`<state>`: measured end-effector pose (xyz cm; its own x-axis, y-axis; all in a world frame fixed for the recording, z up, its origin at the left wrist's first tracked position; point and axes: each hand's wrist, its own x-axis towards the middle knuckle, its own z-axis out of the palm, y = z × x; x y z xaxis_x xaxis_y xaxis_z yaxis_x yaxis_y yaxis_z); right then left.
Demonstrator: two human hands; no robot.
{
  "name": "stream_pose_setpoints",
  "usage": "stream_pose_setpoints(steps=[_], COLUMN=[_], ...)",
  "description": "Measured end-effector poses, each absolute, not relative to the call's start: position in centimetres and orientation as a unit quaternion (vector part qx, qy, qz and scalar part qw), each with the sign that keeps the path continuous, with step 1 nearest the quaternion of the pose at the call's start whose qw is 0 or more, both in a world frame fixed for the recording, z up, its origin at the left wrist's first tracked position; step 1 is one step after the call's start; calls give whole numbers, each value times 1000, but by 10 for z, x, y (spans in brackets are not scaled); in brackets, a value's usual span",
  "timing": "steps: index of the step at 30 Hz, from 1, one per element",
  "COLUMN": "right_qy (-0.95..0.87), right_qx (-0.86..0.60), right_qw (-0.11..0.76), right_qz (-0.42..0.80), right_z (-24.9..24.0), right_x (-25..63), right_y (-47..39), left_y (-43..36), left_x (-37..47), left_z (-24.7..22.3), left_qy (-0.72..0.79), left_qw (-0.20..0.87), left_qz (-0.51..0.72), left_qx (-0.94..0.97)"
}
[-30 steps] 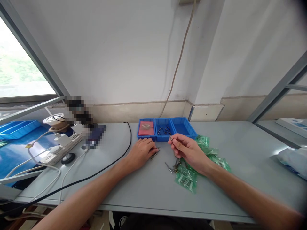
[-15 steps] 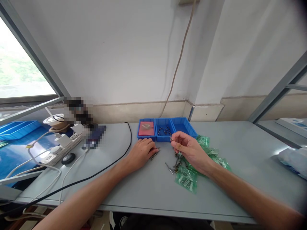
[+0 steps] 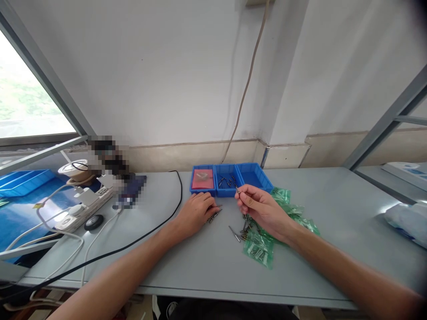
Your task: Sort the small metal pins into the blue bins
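My left hand rests on the grey table with its fingers curled round slim metal pins, whose ends stick out by the thumb. Raised a little above the table, my right hand pinches one slim metal pin between thumb and fingertips, just in front of the blue trays. A loose heap of similar metal pins lies below the right hand, partly covered by it. Green plastic bags holding metal pieces spread beneath and beside that hand.
Three blue trays stand in a row: a left tray with a red piece and a clear packet, a middle tray with several pins, and a right tray. A black cable, power strip and round black object lie left.
The right hand has turned slightly, and the pin in its fingertips now shows more clearly. The left hand stays in place. The view has shifted a little.
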<state>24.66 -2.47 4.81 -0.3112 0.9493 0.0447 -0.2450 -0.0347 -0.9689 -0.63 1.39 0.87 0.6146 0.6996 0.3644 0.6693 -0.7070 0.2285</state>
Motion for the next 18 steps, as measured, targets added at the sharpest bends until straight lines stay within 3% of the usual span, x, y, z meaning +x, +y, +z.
stream_pose_setpoints(steps=[8, 18], right_qy=[-509, -595], right_qx=[-319, -450], right_qw=[456, 500], right_qz=[657, 440], right_z=[48, 48], right_x=[246, 244], right_y=[-25, -22], left_y=[14, 13], left_x=[-8, -8], left_z=[8, 11], left_qy=[376, 349], left_qw=[37, 37], left_qz=[222, 279], left_qx=[899, 894])
